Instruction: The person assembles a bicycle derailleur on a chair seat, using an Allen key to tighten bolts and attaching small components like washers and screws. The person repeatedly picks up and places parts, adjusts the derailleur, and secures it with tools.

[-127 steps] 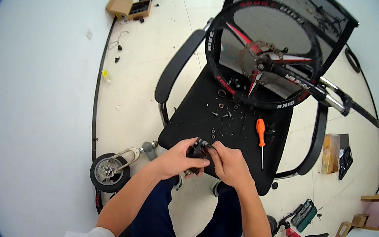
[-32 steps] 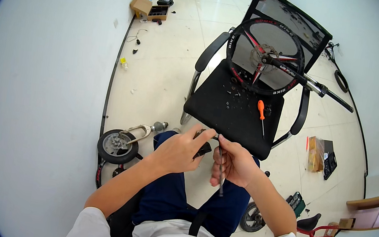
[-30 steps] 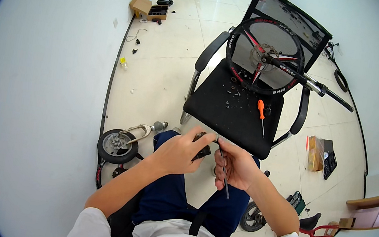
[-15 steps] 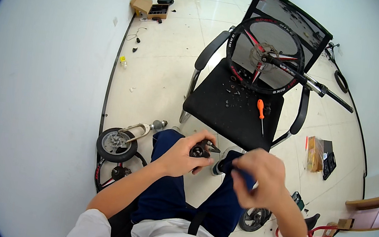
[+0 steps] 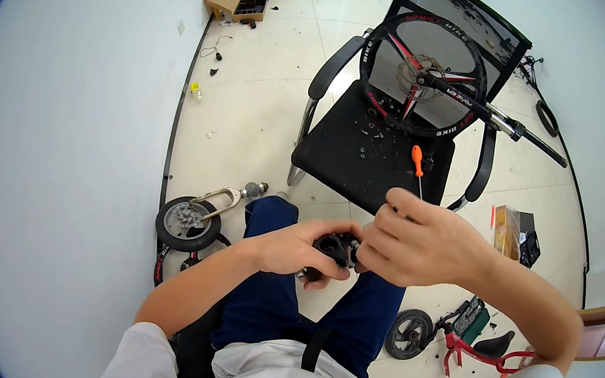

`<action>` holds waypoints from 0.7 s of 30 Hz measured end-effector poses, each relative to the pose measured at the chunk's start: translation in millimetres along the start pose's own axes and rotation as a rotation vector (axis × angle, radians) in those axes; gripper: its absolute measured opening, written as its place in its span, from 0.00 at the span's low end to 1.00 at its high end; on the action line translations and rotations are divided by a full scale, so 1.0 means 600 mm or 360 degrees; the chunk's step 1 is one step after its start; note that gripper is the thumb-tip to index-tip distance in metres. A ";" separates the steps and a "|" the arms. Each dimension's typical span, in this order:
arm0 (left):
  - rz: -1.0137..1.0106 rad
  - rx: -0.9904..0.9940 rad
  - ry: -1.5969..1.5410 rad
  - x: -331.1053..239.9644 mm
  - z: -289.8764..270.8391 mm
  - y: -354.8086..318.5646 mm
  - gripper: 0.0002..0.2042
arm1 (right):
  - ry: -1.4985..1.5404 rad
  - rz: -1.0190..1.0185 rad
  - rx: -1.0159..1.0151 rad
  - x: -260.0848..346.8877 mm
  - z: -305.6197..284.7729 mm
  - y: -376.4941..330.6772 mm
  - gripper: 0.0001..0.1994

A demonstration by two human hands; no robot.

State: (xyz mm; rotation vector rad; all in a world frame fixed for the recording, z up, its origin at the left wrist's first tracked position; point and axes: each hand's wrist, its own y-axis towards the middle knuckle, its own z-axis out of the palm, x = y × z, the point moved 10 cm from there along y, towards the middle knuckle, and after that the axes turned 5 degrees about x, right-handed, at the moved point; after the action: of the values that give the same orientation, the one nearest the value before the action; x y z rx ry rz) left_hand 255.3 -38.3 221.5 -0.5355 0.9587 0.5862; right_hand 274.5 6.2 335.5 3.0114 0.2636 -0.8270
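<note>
While over the lap, left hand (image 5: 292,248) clamped round black part (image 5: 331,247); right hand (image 5: 419,240) curled against it.

black chair (image 5: 338,155) carries wheel (image 5: 421,74), screwdriver (image 5: 418,161), screws (image 5: 372,131).

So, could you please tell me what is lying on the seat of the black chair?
On the chair seat: an orange-handled screwdriver, small dark loose parts and a bicycle wheel. The wheel hides the seat's rear.

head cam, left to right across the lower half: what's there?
Small black wheel with grey fork on the floor → left hand → small black metal part held in both hands → right hand → small black wheel by the knee → red frame piece on the floor.
</note>
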 end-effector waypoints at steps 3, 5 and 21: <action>0.0057 -0.0024 -0.0003 -0.009 -0.011 -0.010 0.18 | 0.0277 0.0249 -0.0253 -0.021 0.005 -0.012 0.14; 0.0051 -0.0035 -0.0001 -0.009 -0.017 -0.018 0.20 | 0.0346 0.0306 -0.0328 -0.017 0.014 -0.016 0.18; 0.0722 -0.1084 0.1461 -0.094 -0.070 -0.060 0.28 | 0.3534 0.1722 -0.1167 0.006 0.234 0.010 0.23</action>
State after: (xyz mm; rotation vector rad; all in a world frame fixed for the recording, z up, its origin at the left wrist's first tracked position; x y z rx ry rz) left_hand 229.5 -104.6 256.6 -1.2726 1.7832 1.1305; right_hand 207.6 -6.1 212.4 1.3778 -0.7666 1.9802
